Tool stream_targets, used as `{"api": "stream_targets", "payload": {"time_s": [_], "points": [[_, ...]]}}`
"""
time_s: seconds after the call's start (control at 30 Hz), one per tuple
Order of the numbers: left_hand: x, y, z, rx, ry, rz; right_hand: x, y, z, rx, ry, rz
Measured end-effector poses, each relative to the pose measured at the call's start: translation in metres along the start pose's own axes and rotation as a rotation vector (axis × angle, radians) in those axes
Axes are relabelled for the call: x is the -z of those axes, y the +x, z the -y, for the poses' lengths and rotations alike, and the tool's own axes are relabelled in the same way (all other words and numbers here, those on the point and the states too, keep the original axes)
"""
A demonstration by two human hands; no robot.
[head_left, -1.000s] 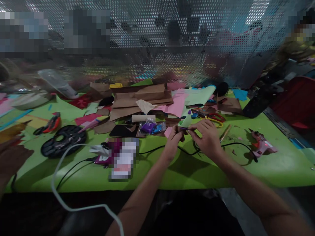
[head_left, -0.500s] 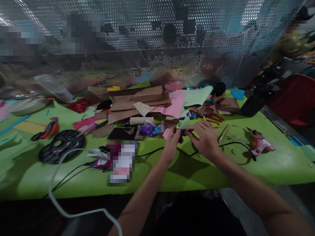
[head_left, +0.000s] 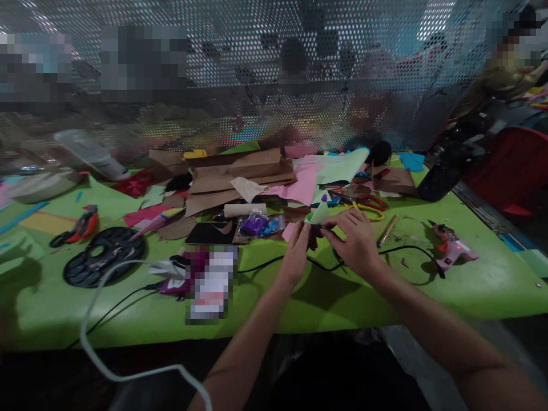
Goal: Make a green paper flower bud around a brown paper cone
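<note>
Between my hands is a small pale green paper cone (head_left: 319,213) with a purple tip and a purple band at its lower edge. My left hand (head_left: 296,251) is closed on its left side. The fingers of my right hand (head_left: 353,237) pinch at the purple edge on the right; whether they grip the band or the paper is too small to tell. Under my hands a black cable crosses the green tabletop (head_left: 325,308). Just left lie plastic bags of purple and blue material (head_left: 257,224) and a pink paper piece (head_left: 288,231).
A pink glue gun (head_left: 452,246) with a lit red light lies at right, beside a pencil-like stick (head_left: 387,230). Scissors (head_left: 370,212) and brown paper (head_left: 240,171) lie behind. At left are a black palette (head_left: 105,257), a power strip (head_left: 173,285) and a phone (head_left: 214,285).
The view has shifted slightly. The cone sits a little lower and further left, its purple tip leaning a bit differently. Both hands keep nearly the same hold.
</note>
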State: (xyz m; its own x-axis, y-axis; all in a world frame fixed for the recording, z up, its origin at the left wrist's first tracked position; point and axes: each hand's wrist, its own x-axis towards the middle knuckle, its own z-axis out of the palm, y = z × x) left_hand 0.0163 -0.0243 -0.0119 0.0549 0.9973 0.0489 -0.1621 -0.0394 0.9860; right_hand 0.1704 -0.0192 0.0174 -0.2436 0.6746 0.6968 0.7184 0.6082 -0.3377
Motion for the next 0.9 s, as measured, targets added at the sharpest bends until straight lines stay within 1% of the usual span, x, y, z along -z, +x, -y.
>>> {"api": "stream_targets", "payload": {"time_s": [0.13,0.27,0.47,0.6,0.77,0.9], "points": [[0.003,0.001,0.007,0.02,-0.049,0.015,0.001,0.001,0.0,-0.045,0.075,0.021],[0.004,0.0,0.011,0.053,-0.087,0.015,0.002,0.001,0.001,-0.052,0.124,0.004],[0.002,0.0,0.009,0.046,-0.152,0.032,0.002,0.002,0.001,-0.059,0.145,-0.017],[-0.001,0.001,0.006,0.05,-0.277,0.059,0.001,0.002,-0.001,-0.083,0.214,-0.027],[-0.003,0.001,0.001,0.152,-0.392,0.096,-0.001,0.001,-0.004,-0.187,0.419,-0.018],[-0.003,0.001,-0.002,0.201,-0.427,0.116,-0.002,0.001,-0.005,-0.226,0.463,-0.002]]}}
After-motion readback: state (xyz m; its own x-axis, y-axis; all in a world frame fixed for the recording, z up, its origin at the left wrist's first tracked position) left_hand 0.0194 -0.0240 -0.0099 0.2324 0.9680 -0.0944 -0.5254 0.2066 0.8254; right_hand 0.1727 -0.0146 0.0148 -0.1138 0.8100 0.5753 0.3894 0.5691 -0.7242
